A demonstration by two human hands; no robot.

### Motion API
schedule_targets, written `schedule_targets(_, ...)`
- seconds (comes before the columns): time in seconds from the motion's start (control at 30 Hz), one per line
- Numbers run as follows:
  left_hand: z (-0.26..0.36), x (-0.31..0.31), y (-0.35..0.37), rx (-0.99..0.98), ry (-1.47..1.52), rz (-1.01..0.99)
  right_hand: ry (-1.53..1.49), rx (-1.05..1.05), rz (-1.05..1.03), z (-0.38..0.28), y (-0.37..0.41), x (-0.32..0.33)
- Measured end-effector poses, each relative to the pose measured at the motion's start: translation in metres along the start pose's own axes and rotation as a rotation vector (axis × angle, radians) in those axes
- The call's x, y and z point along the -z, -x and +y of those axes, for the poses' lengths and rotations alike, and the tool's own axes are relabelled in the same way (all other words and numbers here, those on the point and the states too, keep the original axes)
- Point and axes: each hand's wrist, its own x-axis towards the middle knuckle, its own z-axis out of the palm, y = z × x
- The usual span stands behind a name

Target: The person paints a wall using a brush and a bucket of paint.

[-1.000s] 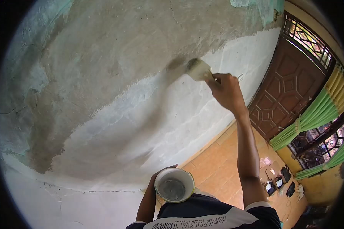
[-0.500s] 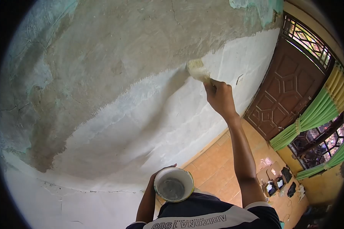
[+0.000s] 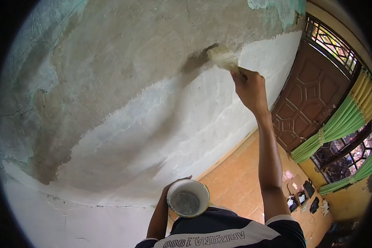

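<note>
My right hand [image 3: 251,89] is raised and closed round the handle of a wide paintbrush [image 3: 223,57]. The brush's pale bristles lie over the bare grey part of the wall [image 3: 124,53], just above the edge of the white paint [image 3: 211,107]. Low in the view, my left hand [image 3: 174,184] is wrapped round the side of a small paint bucket [image 3: 188,198], held close to my body. Greyish-white paint shows at the bottom of the bucket, and most of the left fingers are hidden behind it.
A brown panelled door [image 3: 306,95] stands to the right, beside green curtains [image 3: 343,120] and a barred window. Orange floor tiles [image 3: 231,171] run along the wall's foot. A low wooden box [image 3: 294,186] and dark items sit on the floor at lower right.
My right hand has moved up and to the right with the paintbrush, from the white paint's edge onto the grey wall. The left hand and bucket have stayed almost in place.
</note>
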Motion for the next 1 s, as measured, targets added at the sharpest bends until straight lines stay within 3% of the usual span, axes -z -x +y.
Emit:
schedule_targets(0.07, 0.0, 0.001, -0.001, -0.04, -0.004, 0.015, -0.002, 0.029, 0.031, 0.009, 0.007, -0.008)
schedule_targets(0.13, -0.001, 0.009, -0.012, 0.061, 0.025, -0.003, -0.019, 0.049, 0.045, 0.014, 0.017, -0.018)
schedule_targets(0.3, -0.003, 0.016, -0.018, 0.051, 0.047, -0.014, 0.071, 0.03, -0.132, 0.041, 0.043, -0.038)
schedule_targets(0.37, -0.007, 0.02, -0.02, 0.047, 0.075, -0.019, 0.047, -0.143, -0.236, 0.025, 0.058, -0.02)
schedule_targets(0.47, -0.001, 0.016, -0.019, 0.093, 0.11, -0.084, 0.012, -0.164, -0.333, 0.025, 0.098, -0.013)
schedule_targets(0.57, -0.007, 0.02, -0.022, 0.131, 0.221, -0.031, -0.075, -0.19, -0.513, 0.031, 0.148, -0.012)
schedule_targets(0.67, -0.002, 0.009, -0.01, 0.191, 0.203, 0.045, -0.185, -0.09, -0.873, 0.026, 0.193, -0.009)
schedule_targets(0.7, -0.011, 0.017, -0.021, 0.144, 0.179, -0.029, -0.191, -0.121, -0.919, 0.029, 0.213, -0.013)
schedule_targets(0.77, -0.021, 0.044, -0.057, 0.015, 0.115, -0.171, -0.21, 0.193, -1.04, 0.039, 0.254, -0.028)
schedule_targets(0.8, -0.061, 0.1, -0.154, -0.116, -0.079, -0.345, -0.163, 0.167, -1.102, 0.039, 0.272, -0.032)
schedule_targets(0.83, -0.074, 0.103, -0.149, -0.101, -0.064, -0.338, -0.067, 0.159, -1.197, 0.03, 0.281, -0.036)
schedule_targets(0.93, -0.079, 0.086, -0.121, -0.103, -0.116, -0.306, 0.002, 0.136, -1.231, 0.017, 0.319, -0.065)
schedule_targets(1.0, -0.073, 0.071, -0.101, -0.106, -0.158, -0.285, 0.11, 0.047, -1.113, 0.005, 0.343, -0.085)
